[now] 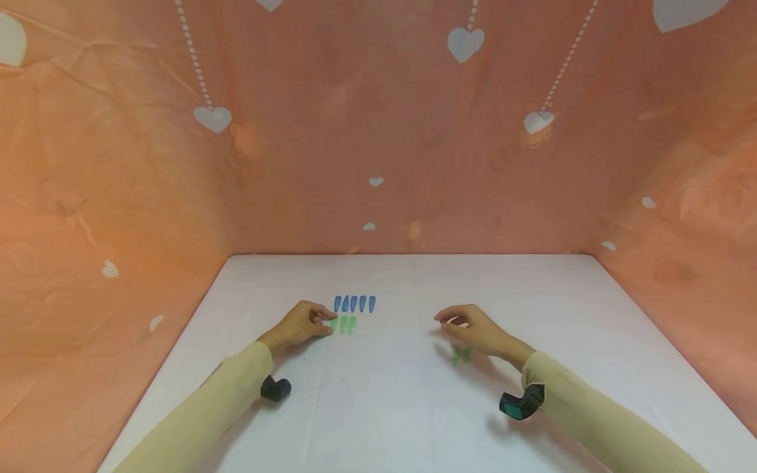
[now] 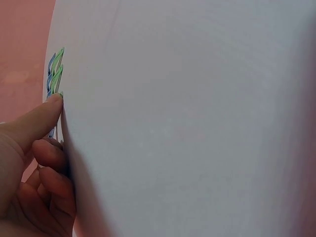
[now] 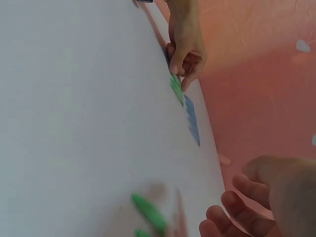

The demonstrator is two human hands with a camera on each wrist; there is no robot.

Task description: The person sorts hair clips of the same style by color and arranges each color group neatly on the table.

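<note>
Left hand [image 1: 303,323] pinches the leftmost green hair clip [image 1: 334,323] between thumb and index finger, at the left end of a row of three on the white table. Two more green clips [image 1: 347,324] lie beside it, uncovered. Just behind them runs a row of several blue hair clips [image 1: 354,303]. The left wrist view has the thumb on one end of the pinched clip, which is mostly hidden. My right hand [image 1: 476,330] hovers with loosely bent fingers, holding nothing. Below it, two green hair clips [image 1: 462,355] lie on the table, blurred in the right wrist view [image 3: 149,214].
The white table [image 1: 378,407] reaches back to an orange cloth wall [image 1: 378,131] with pale hearts. More cloth rises on the left and right sides. Each wrist wears a dark device, one on the left [image 1: 275,389] and one on the right [image 1: 522,402].
</note>
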